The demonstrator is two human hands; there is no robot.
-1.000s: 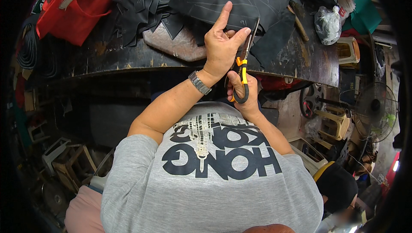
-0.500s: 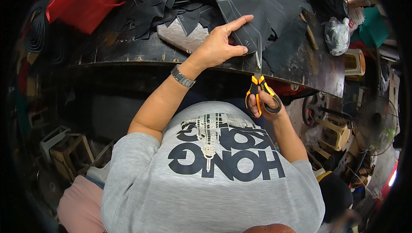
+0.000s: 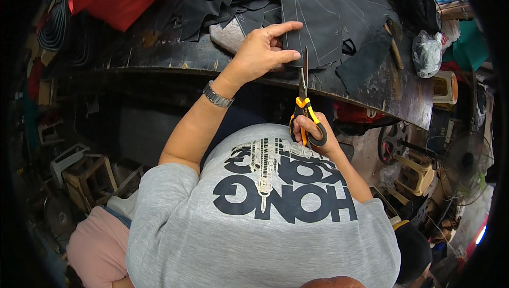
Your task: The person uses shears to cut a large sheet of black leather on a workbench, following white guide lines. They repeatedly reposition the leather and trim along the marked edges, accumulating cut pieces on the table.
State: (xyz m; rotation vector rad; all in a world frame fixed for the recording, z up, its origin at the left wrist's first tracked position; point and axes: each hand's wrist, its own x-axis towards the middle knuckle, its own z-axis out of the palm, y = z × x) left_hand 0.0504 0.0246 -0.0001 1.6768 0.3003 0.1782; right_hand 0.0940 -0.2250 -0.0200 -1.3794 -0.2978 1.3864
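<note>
Fingers (image 3: 287,26) over dark worktable (image 3: 143,52), stools (image 3: 421,176) either side.

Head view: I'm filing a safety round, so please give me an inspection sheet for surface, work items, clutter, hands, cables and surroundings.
Surface: dark table, scuffed, with pale wear along its near edge.
Work items: black sheet with pale outlines; orange-and-black scissors, blades parted at the sheet's near edge.
Clutter: heap of black pieces, red bag, clear plastic bag.
Hands: left hand at the sheet's left edge, thumb and forefinger spread; right hand holds the scissors.
Cables: cannot tell; the lower right is too cluttered.
Surroundings: fan and stool on the right; someone in pink at lower left.
</note>
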